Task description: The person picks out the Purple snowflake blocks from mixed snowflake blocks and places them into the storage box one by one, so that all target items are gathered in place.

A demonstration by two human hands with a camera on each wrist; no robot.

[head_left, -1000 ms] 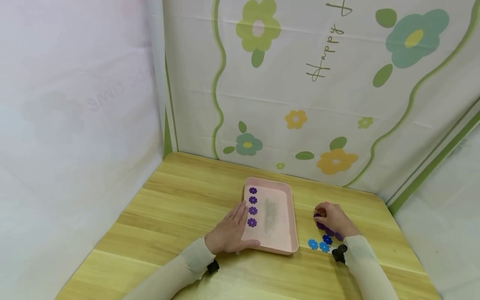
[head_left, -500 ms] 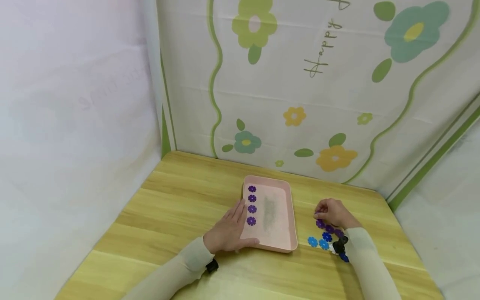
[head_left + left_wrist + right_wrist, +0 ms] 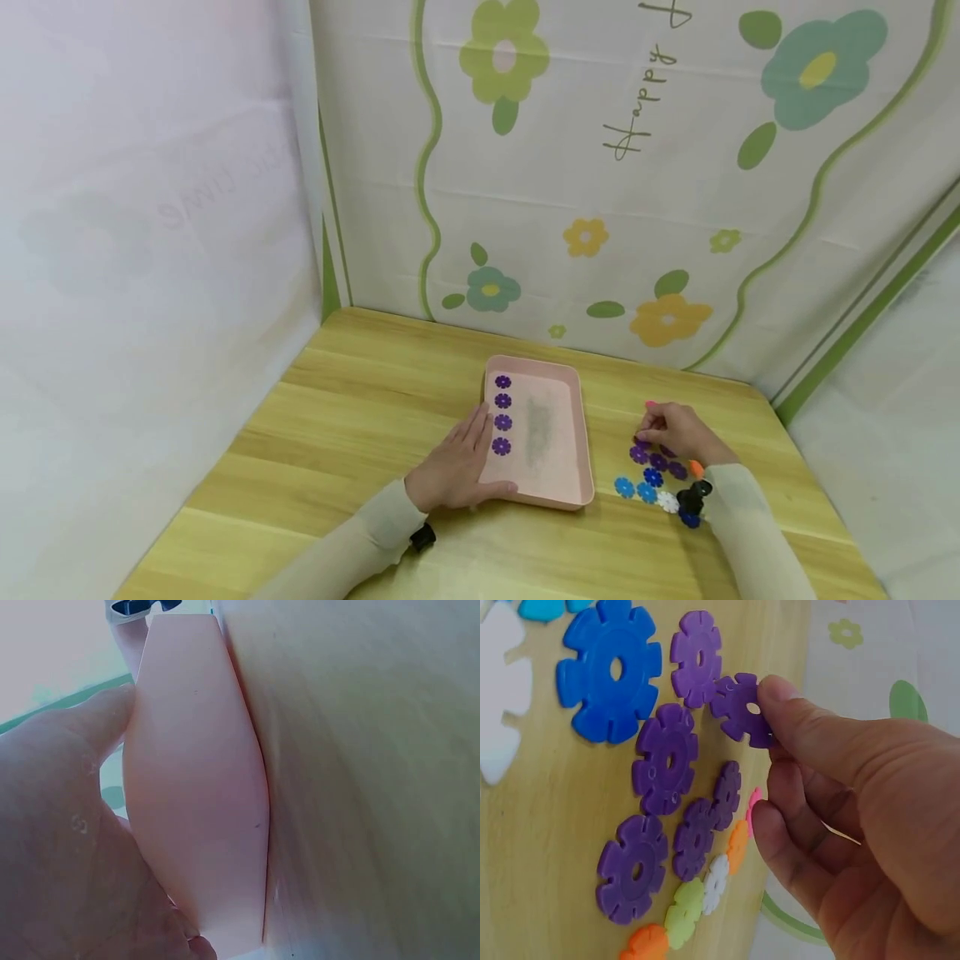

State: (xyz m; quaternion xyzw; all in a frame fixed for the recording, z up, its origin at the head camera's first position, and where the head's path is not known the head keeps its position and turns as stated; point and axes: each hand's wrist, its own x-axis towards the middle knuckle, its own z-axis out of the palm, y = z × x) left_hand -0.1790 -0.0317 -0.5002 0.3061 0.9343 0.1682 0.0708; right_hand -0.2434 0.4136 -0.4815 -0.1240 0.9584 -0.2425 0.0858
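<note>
My left hand [image 3: 453, 467] lies along the left side of a pink tray [image 3: 589, 454], fingers straight and thumb over its near rim. In the left wrist view the thumb and fingers rest against the tray's outer wall [image 3: 199, 772]. Several purple snowflake discs [image 3: 503, 422] form a column along the tray's left inside. To the right of the tray, my right hand [image 3: 684, 435] pinches a purple snowflake disc [image 3: 736, 705] between thumb and finger, tilted up over other loose purple discs [image 3: 666, 759].
Light blue discs [image 3: 625, 487], a dark blue disc [image 3: 611, 671] and a white disc [image 3: 667, 501] lie nearer the table's front. Beyond the purple ones are lime [image 3: 684, 913], orange [image 3: 645, 945] and pink discs [image 3: 754, 814]. A flowered cloth [image 3: 525, 183] hangs behind the wooden table [image 3: 375, 375].
My right hand has shifted slightly right over the loose discs, uncovering more of the purple, white and orange ones. My left hand has stayed at the tray.
</note>
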